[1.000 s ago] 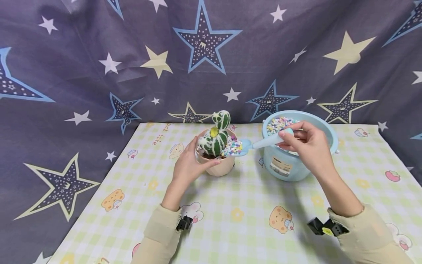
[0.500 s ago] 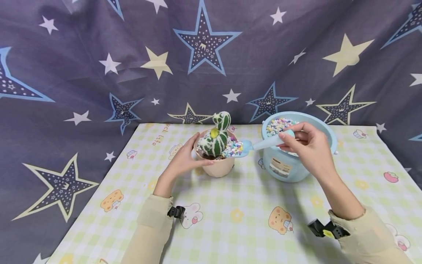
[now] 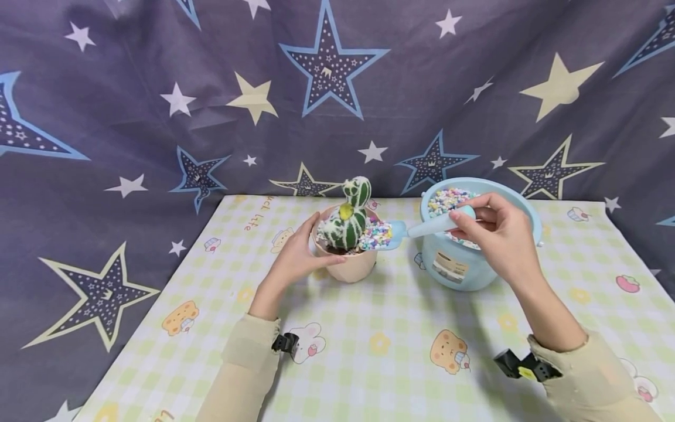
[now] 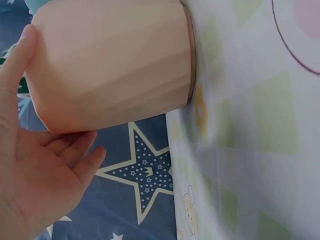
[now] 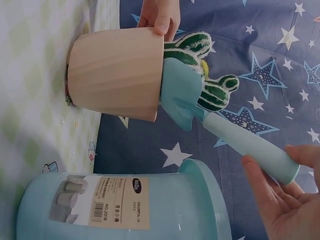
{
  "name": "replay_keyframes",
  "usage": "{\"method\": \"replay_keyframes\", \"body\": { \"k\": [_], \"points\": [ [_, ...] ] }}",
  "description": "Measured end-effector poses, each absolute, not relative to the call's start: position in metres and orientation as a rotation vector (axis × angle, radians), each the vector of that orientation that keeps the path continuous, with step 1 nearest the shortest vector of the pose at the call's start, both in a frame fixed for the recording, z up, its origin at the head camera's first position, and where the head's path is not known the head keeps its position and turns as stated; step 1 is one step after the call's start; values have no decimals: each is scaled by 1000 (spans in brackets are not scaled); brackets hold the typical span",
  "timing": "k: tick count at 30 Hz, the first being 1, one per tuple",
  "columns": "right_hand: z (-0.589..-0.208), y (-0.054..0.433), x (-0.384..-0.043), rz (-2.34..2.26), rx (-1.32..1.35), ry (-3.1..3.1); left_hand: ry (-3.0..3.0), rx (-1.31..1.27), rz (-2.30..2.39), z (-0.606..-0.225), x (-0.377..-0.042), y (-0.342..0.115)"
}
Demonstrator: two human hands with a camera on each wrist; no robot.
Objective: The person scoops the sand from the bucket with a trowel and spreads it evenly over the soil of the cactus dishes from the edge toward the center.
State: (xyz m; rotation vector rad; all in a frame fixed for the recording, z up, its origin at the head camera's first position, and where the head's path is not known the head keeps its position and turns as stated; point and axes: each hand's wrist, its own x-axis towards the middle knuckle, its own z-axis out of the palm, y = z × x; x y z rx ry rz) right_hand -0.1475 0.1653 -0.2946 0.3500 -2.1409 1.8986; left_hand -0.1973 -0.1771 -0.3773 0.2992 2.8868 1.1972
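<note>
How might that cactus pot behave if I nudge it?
The pot may tip easily, since it narrows toward the bottom. The cactus rising above it could make it top-heavy. The left hand at its side should steady it somewhat.

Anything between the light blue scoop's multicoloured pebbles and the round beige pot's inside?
Nothing visible at the rim of the round beige pot, where the light blue scoop holds multicoloured pebbles. Past the scoop's tip, the fuzzy green cactus may limit pushing farther.
</note>
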Motion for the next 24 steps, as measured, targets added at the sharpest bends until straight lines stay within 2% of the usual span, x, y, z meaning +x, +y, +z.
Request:
{"method": "replay_keyframes", "body": {
  "k": [24],
  "points": [
    [-288,162,-146,1614,304,-2293,3012,170,1055,-377,-184,-168]
  ]
}}
